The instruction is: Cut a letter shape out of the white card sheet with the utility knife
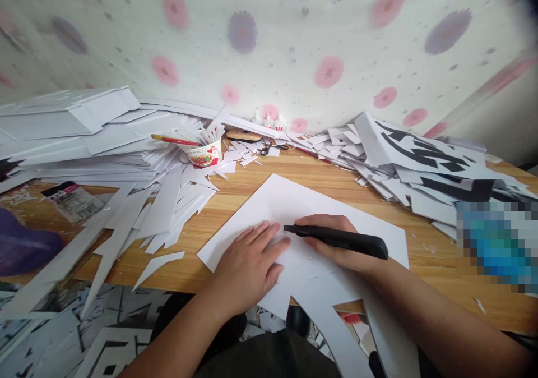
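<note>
A large white sheet lies on the wooden table, its near part hanging over the front edge with curved openings cut in it. On the sheet's left side my left hand rests flat, palm down, fingers spread. My right hand is wrapped round a black pen-like tool, probably a cutter. The tool's tip points left, just right of my left fingertips, at or just above the sheet; contact cannot be made out. Faint lines show on the sheet below my right hand.
White offcuts and stacked boards fill the left. A paper bowl of strips, scissors and small bottles stand behind. More cut pieces pile up on the right, near a blurred blue patch.
</note>
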`<move>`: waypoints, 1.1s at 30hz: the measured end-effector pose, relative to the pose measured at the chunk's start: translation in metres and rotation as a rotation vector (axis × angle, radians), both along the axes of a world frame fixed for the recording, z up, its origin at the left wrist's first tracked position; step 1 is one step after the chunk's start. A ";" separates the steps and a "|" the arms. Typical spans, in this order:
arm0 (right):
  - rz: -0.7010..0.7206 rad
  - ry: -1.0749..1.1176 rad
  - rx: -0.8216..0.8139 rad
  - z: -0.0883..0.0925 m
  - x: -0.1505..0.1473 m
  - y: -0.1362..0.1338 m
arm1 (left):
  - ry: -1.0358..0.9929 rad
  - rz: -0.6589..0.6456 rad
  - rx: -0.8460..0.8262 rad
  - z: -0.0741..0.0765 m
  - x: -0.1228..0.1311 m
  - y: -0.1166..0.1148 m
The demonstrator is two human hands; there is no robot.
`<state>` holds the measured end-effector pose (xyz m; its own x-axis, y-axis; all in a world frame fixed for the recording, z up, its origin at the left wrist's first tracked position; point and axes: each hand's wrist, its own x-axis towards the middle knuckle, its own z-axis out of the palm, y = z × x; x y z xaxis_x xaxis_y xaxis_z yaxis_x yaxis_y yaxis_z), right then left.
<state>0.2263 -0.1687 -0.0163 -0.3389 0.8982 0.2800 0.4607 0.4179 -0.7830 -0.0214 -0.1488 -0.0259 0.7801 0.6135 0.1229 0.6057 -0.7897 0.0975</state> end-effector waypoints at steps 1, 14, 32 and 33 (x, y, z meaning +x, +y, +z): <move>0.003 -0.015 0.005 0.000 0.000 0.000 | 0.013 0.001 -0.004 0.000 0.000 0.000; -0.054 -0.106 -0.002 0.011 0.004 -0.017 | 0.051 0.039 -0.042 0.001 0.001 0.005; -0.075 -0.129 0.101 0.012 0.011 -0.052 | -0.002 0.019 0.010 -0.004 -0.001 0.007; -0.074 -0.131 0.102 0.013 0.011 -0.053 | -0.003 0.019 0.016 -0.004 -0.001 0.007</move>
<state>0.2378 -0.2217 -0.0037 -0.3124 0.8913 0.3285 0.5881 0.4531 -0.6700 -0.0222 -0.1421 -0.0298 0.7682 0.6259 0.1347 0.6201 -0.7797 0.0866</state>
